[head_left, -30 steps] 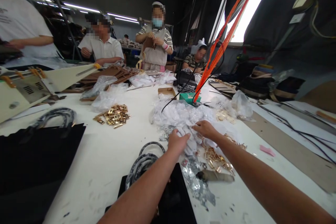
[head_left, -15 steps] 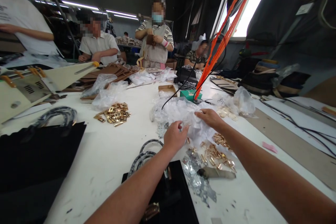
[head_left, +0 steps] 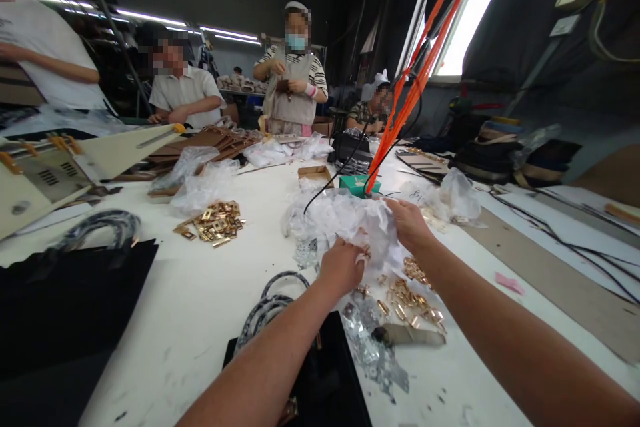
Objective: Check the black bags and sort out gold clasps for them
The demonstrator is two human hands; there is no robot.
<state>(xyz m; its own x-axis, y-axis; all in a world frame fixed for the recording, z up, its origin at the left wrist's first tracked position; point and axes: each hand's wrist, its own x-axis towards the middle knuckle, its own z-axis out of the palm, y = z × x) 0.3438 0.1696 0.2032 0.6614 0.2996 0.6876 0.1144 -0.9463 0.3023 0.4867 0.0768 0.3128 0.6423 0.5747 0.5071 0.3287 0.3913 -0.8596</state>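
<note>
My left hand (head_left: 341,267) pinches the near edge of a heap of crumpled white wrappers (head_left: 345,217) on the white table (head_left: 200,293). My right hand (head_left: 409,223) grips the far side of the same heap and lifts it a little. Under and in front of the heap lie several small gold metal buckles (head_left: 405,293). A black bag (head_left: 320,373) with a braided handle (head_left: 270,310) sits below my left forearm.
A second pile of gold buckles (head_left: 213,220) lies to the left. Another black bag (head_left: 65,307) is at the near left. Silvery wrapper scraps (head_left: 373,347) lie by the buckles. Orange straps (head_left: 420,73) hang down to a green box (head_left: 359,185). Several people work across the table.
Both hands have moved away from me with the white wrappers, lifting and bunching the heap. More gold buckles now show beneath it.
</note>
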